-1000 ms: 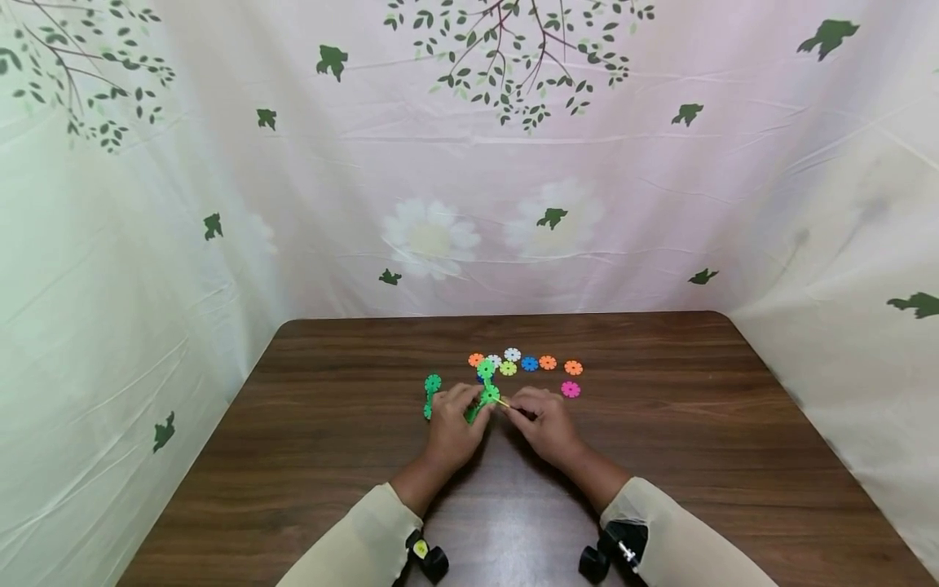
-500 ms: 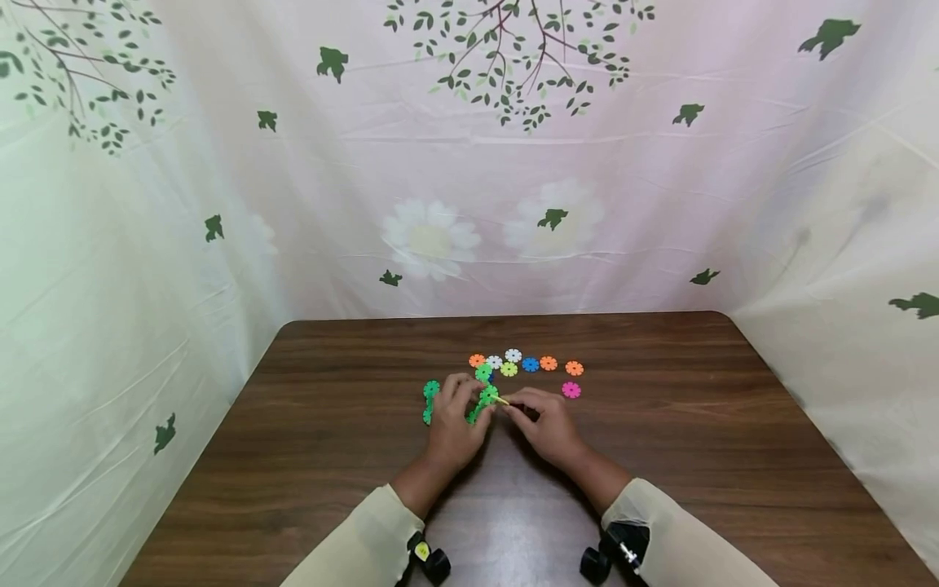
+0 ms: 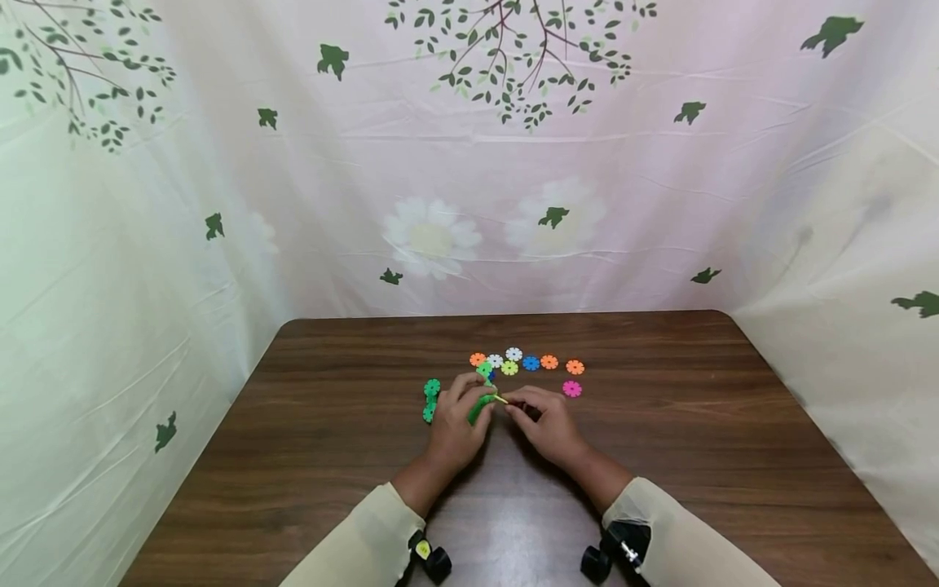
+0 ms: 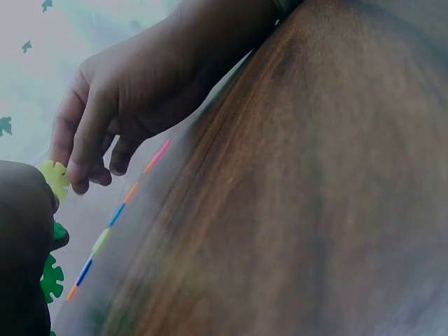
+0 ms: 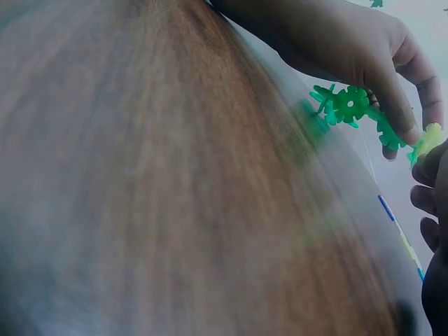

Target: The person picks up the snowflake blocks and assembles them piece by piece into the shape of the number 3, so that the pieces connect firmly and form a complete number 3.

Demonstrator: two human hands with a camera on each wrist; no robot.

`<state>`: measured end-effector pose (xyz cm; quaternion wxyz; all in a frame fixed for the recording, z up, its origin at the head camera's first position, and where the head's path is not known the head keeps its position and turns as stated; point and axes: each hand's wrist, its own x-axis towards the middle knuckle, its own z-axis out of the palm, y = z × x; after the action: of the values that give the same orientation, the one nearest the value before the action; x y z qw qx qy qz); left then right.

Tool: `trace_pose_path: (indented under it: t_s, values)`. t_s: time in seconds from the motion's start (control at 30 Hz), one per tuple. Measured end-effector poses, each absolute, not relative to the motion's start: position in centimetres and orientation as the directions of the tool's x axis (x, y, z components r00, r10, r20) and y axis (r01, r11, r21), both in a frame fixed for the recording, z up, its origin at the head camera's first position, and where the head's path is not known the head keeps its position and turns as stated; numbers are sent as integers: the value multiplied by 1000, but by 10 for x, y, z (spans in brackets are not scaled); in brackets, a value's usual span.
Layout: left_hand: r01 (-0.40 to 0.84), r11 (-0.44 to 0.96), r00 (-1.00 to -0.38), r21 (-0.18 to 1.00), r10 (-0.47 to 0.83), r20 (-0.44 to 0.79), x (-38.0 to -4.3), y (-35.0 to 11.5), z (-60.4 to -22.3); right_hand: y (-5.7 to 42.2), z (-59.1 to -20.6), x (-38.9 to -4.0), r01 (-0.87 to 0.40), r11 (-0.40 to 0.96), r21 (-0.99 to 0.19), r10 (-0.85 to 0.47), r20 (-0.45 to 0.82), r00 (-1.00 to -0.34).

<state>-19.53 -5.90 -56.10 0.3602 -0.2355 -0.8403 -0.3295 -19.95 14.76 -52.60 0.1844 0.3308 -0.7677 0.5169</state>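
Note:
My left hand point(image 3: 456, 420) grips a chain of linked green notched discs point(image 3: 480, 406), held above the table. My right hand point(image 3: 546, 424) pinches a yellow notched disc point(image 3: 502, 399) by its edge, seen nearly edge-on. The yellow disc point(image 4: 56, 178) meets the green piece between my two hands; in the right wrist view it overlaps the last green disc, and fingers partly hide the joint. More green discs point(image 5: 350, 103) of the chain stick out past my left hand in the right wrist view.
Another group of green discs point(image 3: 430, 399) lies just left of my left hand. Beyond the hands, a row of loose discs holds white point(image 3: 513, 354), lime point(image 3: 509, 368), blue point(image 3: 531, 363) and orange point(image 3: 549, 361) ones. A pink disc point(image 3: 572, 389) lies to the right on the wooden table point(image 3: 697, 440).
The green chain has turned in my left hand, whose fingers have shifted over it and now cover more of its discs. My right hand has barely moved and still pinches the yellow disc.

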Motion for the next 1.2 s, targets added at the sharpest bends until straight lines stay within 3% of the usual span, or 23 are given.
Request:
trace_pose_path:
  t_s: [0.1,0.33,0.67,1.03,1.2]
  values:
    - [631,671,-632,390,153,759,-198,-59,-564,149,-527,-200,-683,243,-689,-299,617,-728]
    - [656,664,-563,358,115,818,-185,-54,-539,152,-527,-201,-650,266,-712,-232,607,-760]
    - [525,725,-697,445,68,714,-171,-50,-520,160,-525,-209,-600,390,-699,-99,615,-782]
    - [471,759,-753,451,79,653,-170,-50,-520,179,-524,-224,-540,471,-697,31,625,-780]
    - [501,743,-737,444,97,669,-174,-53,-528,188,-524,-230,-491,491,-719,72,596,-800]
